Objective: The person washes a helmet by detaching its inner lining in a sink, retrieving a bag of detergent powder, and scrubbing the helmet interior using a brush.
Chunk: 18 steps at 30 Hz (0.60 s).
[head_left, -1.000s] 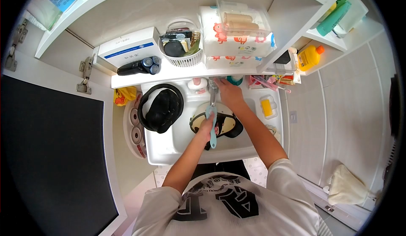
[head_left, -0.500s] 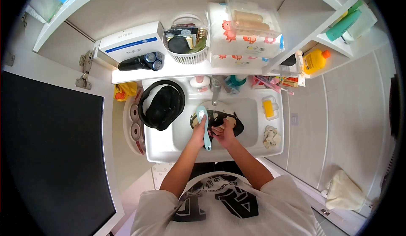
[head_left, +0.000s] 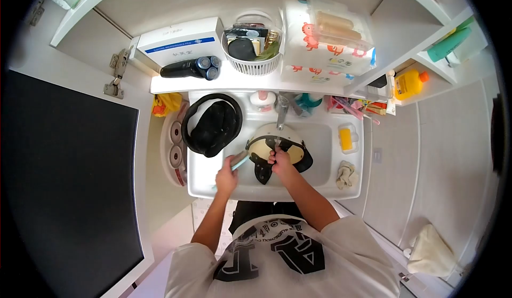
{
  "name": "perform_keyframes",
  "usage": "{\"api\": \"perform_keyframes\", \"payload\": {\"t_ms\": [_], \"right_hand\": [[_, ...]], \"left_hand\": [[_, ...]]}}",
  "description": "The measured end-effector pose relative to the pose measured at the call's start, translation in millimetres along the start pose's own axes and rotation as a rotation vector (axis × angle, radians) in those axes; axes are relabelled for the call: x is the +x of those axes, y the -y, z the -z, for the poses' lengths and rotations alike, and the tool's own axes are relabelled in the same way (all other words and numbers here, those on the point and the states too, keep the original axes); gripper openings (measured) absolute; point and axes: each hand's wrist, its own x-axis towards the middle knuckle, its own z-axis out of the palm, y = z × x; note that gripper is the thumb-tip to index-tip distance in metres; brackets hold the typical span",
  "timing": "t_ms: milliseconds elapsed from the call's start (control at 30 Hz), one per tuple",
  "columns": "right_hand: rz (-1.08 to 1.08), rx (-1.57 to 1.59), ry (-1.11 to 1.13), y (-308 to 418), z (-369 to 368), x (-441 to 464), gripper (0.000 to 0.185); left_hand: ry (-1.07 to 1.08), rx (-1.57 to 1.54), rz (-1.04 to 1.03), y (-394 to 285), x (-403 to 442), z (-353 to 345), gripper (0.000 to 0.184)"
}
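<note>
A helmet [head_left: 260,149] with a cream inside and black trim lies with its hollow side up in the white sink, under the tap [head_left: 282,111]. My left hand [head_left: 226,177] is closed round a light-blue brush [head_left: 241,162], its head beside the helmet's left edge. My right hand [head_left: 281,162] reaches over the helmet, fingers curled on a black strap inside it. A black flap [head_left: 262,172] hangs at the helmet's near side. On the left rim of the sink [head_left: 200,183] rests a black helmet liner [head_left: 214,126].
Soap in a dish [head_left: 346,138] and a crumpled cloth [head_left: 347,175] sit on the right rim. Behind the tap, a shelf holds a shaver [head_left: 190,68], a white basket [head_left: 254,63] and tissue packs [head_left: 304,52]. An open cabinet door [head_left: 74,175] stands at left.
My left hand has moved left and down with the brush, which has turned from upright to slanting. My right hand now grips a strap; the black flap has come into sight. The view has shifted slightly.
</note>
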Motion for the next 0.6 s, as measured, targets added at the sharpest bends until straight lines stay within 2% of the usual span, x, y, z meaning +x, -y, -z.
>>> {"api": "perform_keyframes", "payload": {"t_ms": [67, 167, 200, 333, 433, 533, 600], "right_hand": [[-0.007, -0.033, -0.009, 4.5, 0.1, -0.7, 0.023], [-0.037, -0.048, -0.024, 8.4, -0.6, 0.6, 0.023], [-0.044, -0.030, -0.022, 9.0, -0.5, 2.9, 0.022], [-0.052, 0.059, 0.093, 16.4, 0.9, 8.9, 0.019], [-0.047, 0.157, 0.042, 16.8, -8.2, 9.1, 0.021], [-0.063, 0.203, 0.146, 22.3, -16.7, -0.8, 0.024], [-0.020, 0.239, 0.123, 23.1, -23.7, -8.8, 0.025]], "left_hand": [[-0.153, 0.082, -0.087, 20.8, -1.9, 14.8, 0.060], [-0.213, 0.133, -0.074, 58.6, 2.6, 21.1, 0.062], [-0.160, 0.149, 0.002, 57.6, 1.8, 27.5, 0.064], [-0.166, 0.112, -0.020, 79.1, 12.3, 19.7, 0.065], [-0.212, 0.108, -0.030, 81.9, 16.1, 13.9, 0.066], [-0.254, 0.155, -0.058, 75.9, 14.9, 12.1, 0.066], [-0.348, 0.244, -0.138, 61.8, 8.3, 6.7, 0.063]]}}
